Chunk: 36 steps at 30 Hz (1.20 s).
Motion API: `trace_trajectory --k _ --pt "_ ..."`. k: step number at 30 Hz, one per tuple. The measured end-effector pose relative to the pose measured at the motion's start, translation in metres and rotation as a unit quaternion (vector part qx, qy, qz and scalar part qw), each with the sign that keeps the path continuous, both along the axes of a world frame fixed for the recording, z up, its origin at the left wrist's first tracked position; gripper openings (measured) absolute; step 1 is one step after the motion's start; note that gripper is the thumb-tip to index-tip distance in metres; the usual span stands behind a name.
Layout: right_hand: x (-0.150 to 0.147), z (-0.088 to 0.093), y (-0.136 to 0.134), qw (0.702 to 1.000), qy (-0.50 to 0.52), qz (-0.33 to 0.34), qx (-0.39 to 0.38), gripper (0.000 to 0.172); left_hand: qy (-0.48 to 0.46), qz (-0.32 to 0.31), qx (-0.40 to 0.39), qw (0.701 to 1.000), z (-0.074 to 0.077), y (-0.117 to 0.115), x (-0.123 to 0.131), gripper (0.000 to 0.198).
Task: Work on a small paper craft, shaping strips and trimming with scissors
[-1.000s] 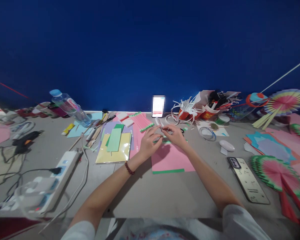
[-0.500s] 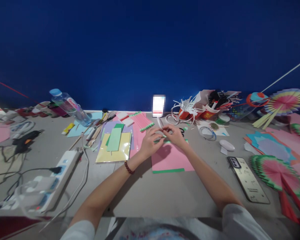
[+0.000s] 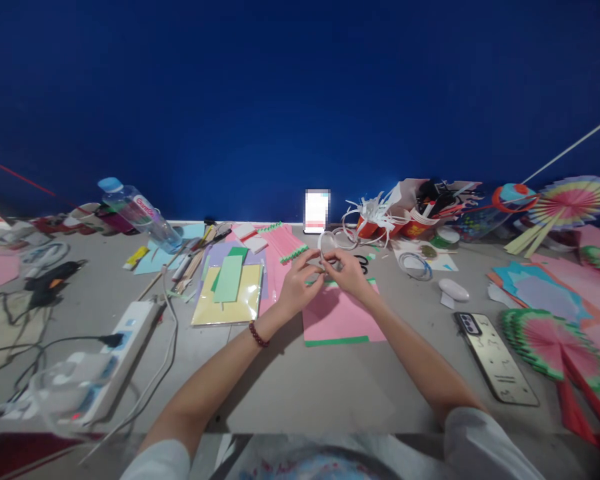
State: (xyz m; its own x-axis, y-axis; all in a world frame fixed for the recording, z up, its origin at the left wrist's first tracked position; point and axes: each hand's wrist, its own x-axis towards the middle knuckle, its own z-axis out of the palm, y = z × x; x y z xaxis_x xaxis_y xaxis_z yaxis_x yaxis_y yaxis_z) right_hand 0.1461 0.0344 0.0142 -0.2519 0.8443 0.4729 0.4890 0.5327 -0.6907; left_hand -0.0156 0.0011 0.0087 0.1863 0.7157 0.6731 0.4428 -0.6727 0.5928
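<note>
My left hand [image 3: 298,285] and my right hand [image 3: 347,272] meet above the far edge of a pink paper sheet [image 3: 337,320] that lies on a green sheet on the grey table. Both hands pinch a small white tape roll [image 3: 325,244] between their fingertips, held upright just above the table. A red bead bracelet sits on my left wrist. The fingers of both hands are curled closed around the roll.
Yellow and green paper sheets [image 3: 227,293] lie left of my hands, a power strip [image 3: 125,340] and cables [image 3: 10,333] further left. A phone [image 3: 497,359] and folded paper fans [image 3: 550,340] lie right. Cups of paper strips [image 3: 390,220] and a water bottle [image 3: 135,213] stand at the back.
The white tape roll has turned in my fingers and now shows as a ring. Both hands have shifted slightly up and away.
</note>
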Motion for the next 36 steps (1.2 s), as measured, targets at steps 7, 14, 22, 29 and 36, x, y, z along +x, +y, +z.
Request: trace_trajectory --k 7,14,22,29,36 --pt "-0.001 0.003 -0.002 1.000 0.016 0.020 -0.004 0.007 -0.010 -0.001 0.024 1.000 -0.002 0.001 0.001 0.008" --pt "-0.001 0.002 -0.003 0.999 0.016 0.025 -0.022 0.007 0.010 -0.008 0.015 1.000 0.004 0.000 -0.001 0.007" --pt "-0.001 0.000 -0.001 0.999 0.018 0.022 -0.025 0.008 -0.008 -0.015 0.011 1.000 -0.002 0.000 0.001 0.006" --pt "0.001 0.000 0.001 1.000 0.013 0.016 -0.022 0.010 -0.006 -0.040 -0.022 0.999 -0.004 -0.002 0.001 0.010" --pt "0.003 -0.010 0.006 0.999 0.039 -0.015 -0.029 0.014 0.009 0.008 -0.007 1.000 -0.001 -0.002 0.003 0.010"
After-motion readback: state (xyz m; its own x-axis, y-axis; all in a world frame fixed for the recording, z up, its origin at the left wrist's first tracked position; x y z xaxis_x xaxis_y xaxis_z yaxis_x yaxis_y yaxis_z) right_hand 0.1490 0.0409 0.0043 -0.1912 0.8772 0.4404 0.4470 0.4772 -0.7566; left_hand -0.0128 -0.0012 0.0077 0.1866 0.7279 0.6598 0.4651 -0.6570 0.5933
